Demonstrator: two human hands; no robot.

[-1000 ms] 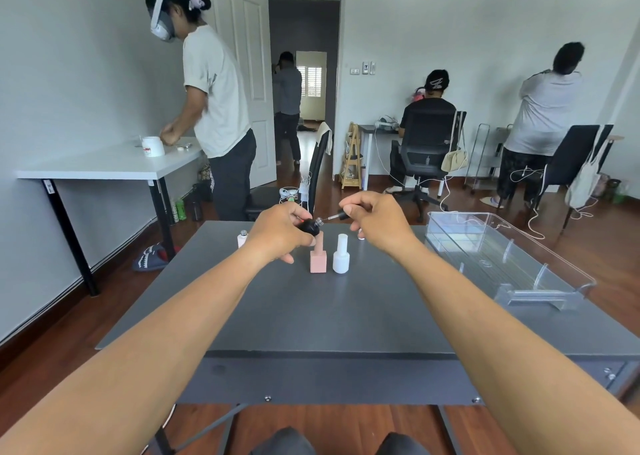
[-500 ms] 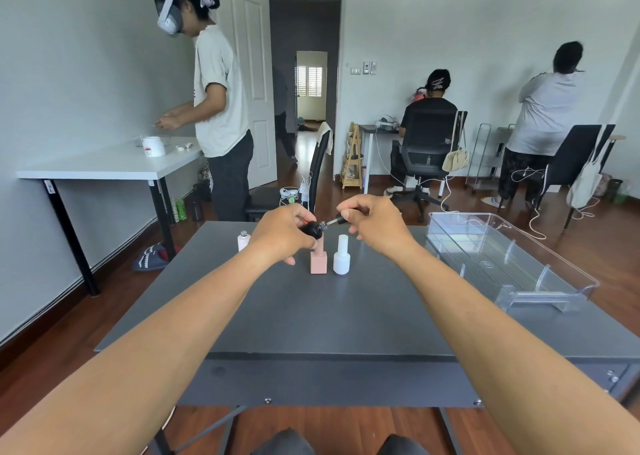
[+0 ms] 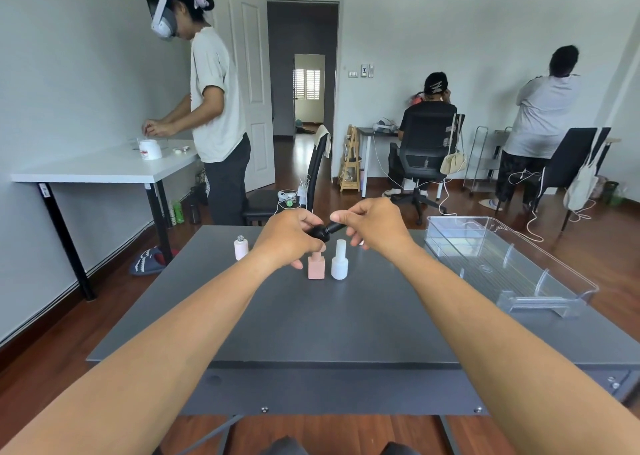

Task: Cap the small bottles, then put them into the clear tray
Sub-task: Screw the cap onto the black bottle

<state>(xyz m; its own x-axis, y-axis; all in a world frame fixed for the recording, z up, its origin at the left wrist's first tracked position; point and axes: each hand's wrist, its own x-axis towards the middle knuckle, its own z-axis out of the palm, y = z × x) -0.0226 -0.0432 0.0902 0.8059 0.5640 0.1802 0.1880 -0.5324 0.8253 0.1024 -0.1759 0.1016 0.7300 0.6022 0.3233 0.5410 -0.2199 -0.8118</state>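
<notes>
Above the pink bottle (image 3: pixel 316 268) standing mid-desk (image 3: pixel 311 326), both hands meet in the air. The left hand (image 3: pixel 291 238) grips a black bottle (image 3: pixel 318 232) tilted sideways, and the right hand (image 3: pixel 377 227) pinches a black cap (image 3: pixel 336 227) that meets its neck. Just right of the pink bottle stands a capped white bottle (image 3: pixel 339 264); well to its left, an uncapped pale bottle (image 3: pixel 241 248); far to its right, the clear tray (image 3: pixel 554 281).

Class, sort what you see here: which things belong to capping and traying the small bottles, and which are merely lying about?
Job in hand: black bottle in the left hand, black cap in the right hand, pink square bottle, white bottle, pale pink uncapped bottle, clear tray.

Lying about: white jar on the white table, slippers, cream bag on the office chair.
</notes>
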